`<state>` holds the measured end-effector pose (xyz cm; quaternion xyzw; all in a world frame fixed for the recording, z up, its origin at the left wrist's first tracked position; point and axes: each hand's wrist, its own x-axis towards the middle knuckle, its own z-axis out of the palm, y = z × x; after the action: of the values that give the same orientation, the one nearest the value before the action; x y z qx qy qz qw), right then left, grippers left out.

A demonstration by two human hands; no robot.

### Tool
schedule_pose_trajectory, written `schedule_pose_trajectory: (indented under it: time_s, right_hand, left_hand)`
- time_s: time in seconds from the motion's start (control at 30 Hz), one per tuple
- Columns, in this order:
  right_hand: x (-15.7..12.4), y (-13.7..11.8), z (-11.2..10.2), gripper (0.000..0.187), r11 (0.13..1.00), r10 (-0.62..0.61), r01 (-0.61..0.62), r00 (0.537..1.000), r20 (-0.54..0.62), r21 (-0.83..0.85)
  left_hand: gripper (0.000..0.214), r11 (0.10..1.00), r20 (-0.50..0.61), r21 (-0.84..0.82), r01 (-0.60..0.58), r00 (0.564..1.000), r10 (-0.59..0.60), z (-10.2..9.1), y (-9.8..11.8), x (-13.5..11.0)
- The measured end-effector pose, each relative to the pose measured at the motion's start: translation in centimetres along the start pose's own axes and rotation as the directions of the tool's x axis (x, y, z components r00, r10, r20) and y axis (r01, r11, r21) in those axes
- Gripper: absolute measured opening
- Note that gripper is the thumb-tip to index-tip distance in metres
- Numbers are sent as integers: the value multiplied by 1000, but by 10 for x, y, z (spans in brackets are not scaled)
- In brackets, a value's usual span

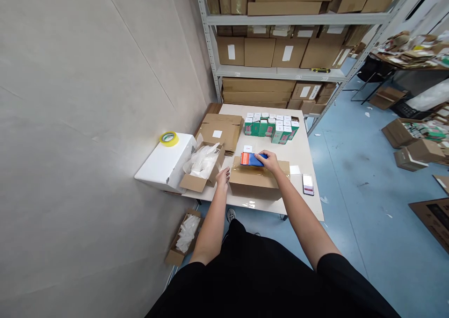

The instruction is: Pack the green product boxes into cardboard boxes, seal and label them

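A closed brown cardboard box (256, 181) with glossy tape along its top lies near the front edge of the white table (301, 152). My right hand (269, 161) grips a blue and orange tape dispenser (249, 159) resting on the box's far edge. At the box's left end my left hand (223, 177) rests against the side, fingers curled; what it holds, if anything, is hidden.
An open box of clear plastic bags (202, 167), flat cartons (220, 130), a group of green and white small boxes (271, 126) and a phone (307, 184) share the table. A yellow tape roll (169, 138) sits on a white box. Shelves of cartons (273, 51) stand behind.
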<state>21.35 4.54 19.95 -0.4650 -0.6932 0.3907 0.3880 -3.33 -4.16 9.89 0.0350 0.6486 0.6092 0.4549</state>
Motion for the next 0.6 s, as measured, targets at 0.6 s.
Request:
schedule_pose_trajectory:
  time_s: [0.6]
  right_hand:
    - [3, 2, 2, 50, 1000, -23, 23, 1000, 14, 0]
  left_hand:
    - [98, 595, 782, 364, -717, 583, 223, -13, 61, 16]
